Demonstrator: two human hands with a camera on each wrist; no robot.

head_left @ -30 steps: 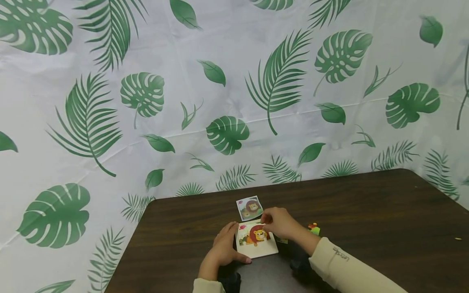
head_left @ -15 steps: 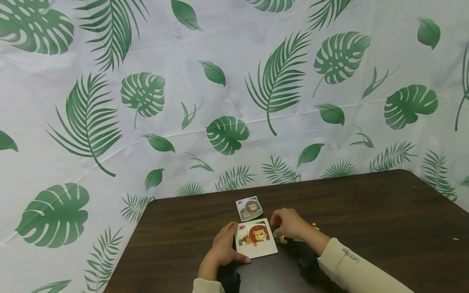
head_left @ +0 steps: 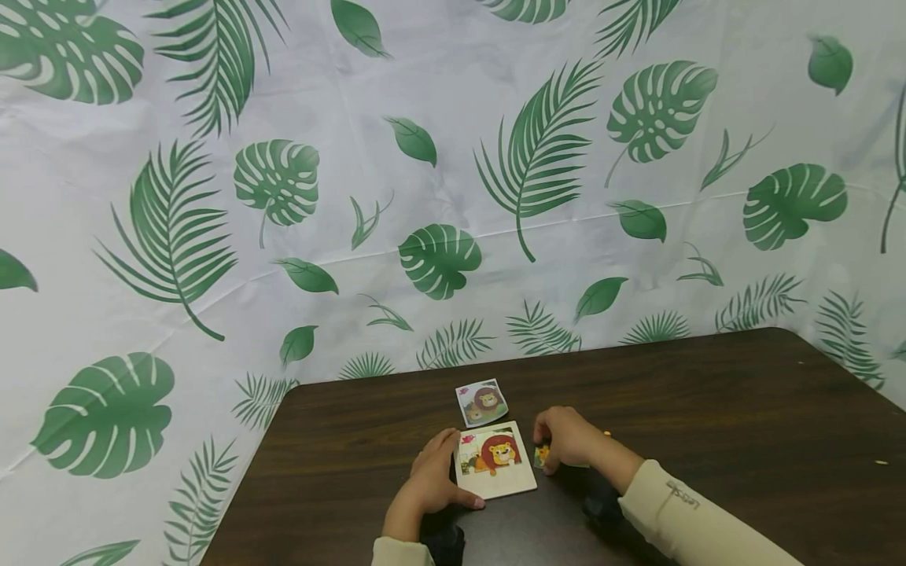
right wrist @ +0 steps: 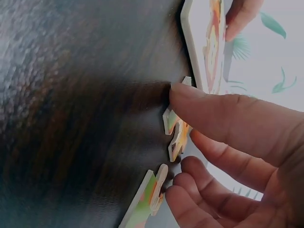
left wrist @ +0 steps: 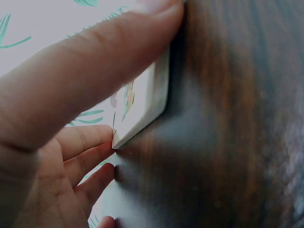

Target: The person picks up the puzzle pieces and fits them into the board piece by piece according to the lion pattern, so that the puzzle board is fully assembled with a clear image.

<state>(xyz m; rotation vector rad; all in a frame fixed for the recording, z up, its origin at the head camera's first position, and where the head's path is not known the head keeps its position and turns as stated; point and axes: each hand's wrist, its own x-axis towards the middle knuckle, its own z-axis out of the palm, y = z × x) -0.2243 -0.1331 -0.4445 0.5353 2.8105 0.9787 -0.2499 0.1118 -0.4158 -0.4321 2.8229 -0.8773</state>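
Note:
A pale square puzzle board (head_left: pixel 499 481) lies on the dark table, its upper part filled with pieces showing a lion. My left hand (head_left: pixel 433 475) holds it at the left side, thumb along the near edge and fingers at the far left corner. To the right of the board, my right hand (head_left: pixel 566 436) pinches a loose puzzle piece (right wrist: pixel 178 135) with green and orange print between thumb and index finger, low over the table. The thumb covers part of that piece. Another green-edged puzzle piece (right wrist: pixel 142 202) lies beside the curled fingers.
Behind the board lies a small picture card (head_left: pixel 483 402) with the same lion scene. The wooden table (head_left: pixel 708 409) stretches far to the right. A white cloth with green leaves (head_left: pixel 439 263) hangs behind it. A small yellowish bit (head_left: pixel 881 462) sits at the far right.
My right hand has moved from the board's upper right corner to the loose pieces on the right, uncovering a piece in that corner. The left hand has stayed put.

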